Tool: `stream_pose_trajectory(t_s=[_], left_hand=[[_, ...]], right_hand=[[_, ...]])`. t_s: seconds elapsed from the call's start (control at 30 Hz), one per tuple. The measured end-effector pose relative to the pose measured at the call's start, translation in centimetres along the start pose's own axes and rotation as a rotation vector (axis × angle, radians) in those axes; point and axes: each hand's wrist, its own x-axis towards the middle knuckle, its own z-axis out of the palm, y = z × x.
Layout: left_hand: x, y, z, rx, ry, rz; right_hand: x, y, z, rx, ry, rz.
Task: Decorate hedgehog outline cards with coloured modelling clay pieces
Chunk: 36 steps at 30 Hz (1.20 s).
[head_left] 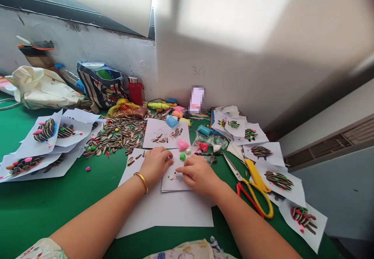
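Observation:
My left hand (pixel 157 165), with a gold bangle at the wrist, lies over the left edge of a small white card (pixel 172 185), fingers loosely bent and holding nothing I can see. My right hand (pixel 201 174) presses its outstretched index finger onto the card's line drawing, thumb apart. Small coloured dots mark the drawing beside that fingertip. Just above the card sit a green clay ball (pixel 182 156), a pale clay ball (pixel 188 150) and a pink clay lump (pixel 183 145). Under the card is a larger white sheet (pixel 181 212), with a few sunflower seeds (pixel 130 161) near my left hand.
A heap of sunflower seeds (pixel 119 134) spreads at the back left. Another card (pixel 149 124) bears loose seeds. Scissors (pixel 248 189) and a yellow cutter (pixel 257 175) lie to the right. Seed-decorated cards (pixel 283 179) line both sides. Bags (pixel 101 83) and a red bottle (pixel 136 91) stand behind.

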Motion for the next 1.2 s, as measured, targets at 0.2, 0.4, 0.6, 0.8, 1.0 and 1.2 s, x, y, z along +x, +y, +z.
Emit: stream_pose_trajectory(t_s=[0.2,0.4,0.6,0.8,1.0,1.2], left_hand=[[0.0,-0.1,0.0,-0.003,-0.010,0.004],[0.0,0.1,-0.2,0.000,-0.018,-0.006],[0.0,0.2,-0.3,0.011,-0.029,-0.023],[0.0,0.1,-0.1,0.013,-0.018,-0.017],[0.1,0.0,0.0,0.010,-0.010,-0.006],[0.0,0.1,-0.1,0.011,-0.017,-0.011]], right_hand=[[-0.1,-0.5,0.2,-0.051,-0.048,-0.031],[-0.1,-0.4,0.6,-0.045,-0.082,-0.010],[-0.2,-0.3,0.6,-0.023,-0.085,-0.008],[-0.2,-0.8,0.8,0.004,-0.087,-0.044],[-0.2,-1.8,1.4,-0.037,-0.135,-0.037],[-0.2,-1.9,1.5,-0.049,-0.139,-0.038]])
